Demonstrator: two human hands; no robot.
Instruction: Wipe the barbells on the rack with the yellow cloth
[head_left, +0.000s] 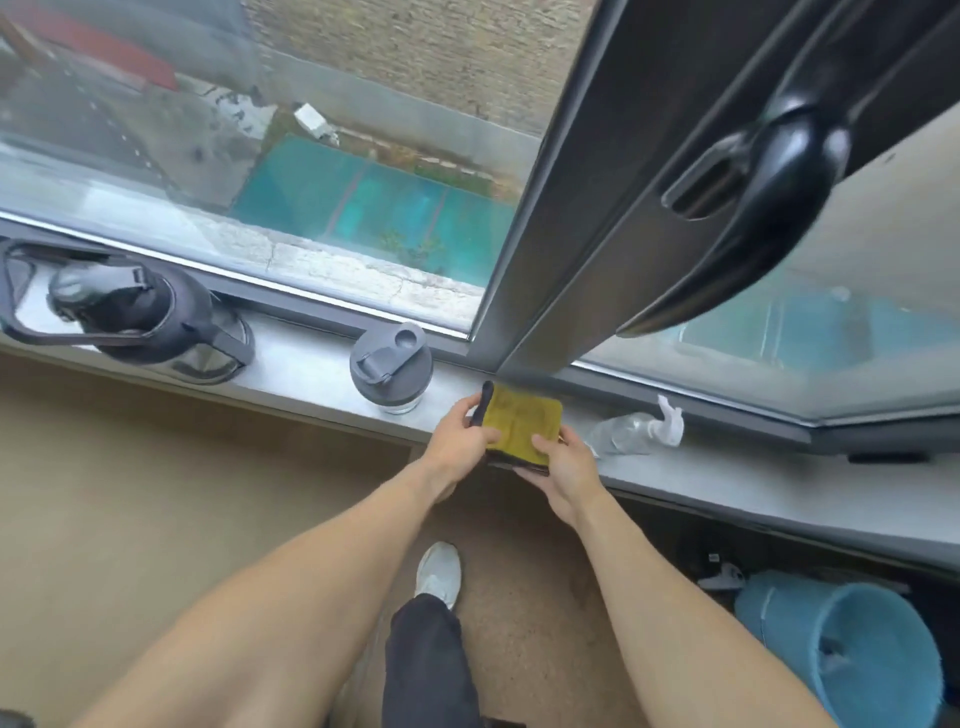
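over a grey window sill (311, 364), both hands hold the folded yellow cloth (524, 422), left hand (464, 435) pinching its left edge, right hand (558, 475) seemingly cupping it from below, shaker bottle (390, 368) just left, spray bottle (636, 432) lying right.

one head view looks steeply down, close over a windowsill (311, 364), facing the far window glass (260, 156).

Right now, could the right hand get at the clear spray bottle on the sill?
Probably yes. The spray bottle lies just beside the right hand with nothing between them, but that hand, like the left hand, holds the yellow cloth and must release it first.
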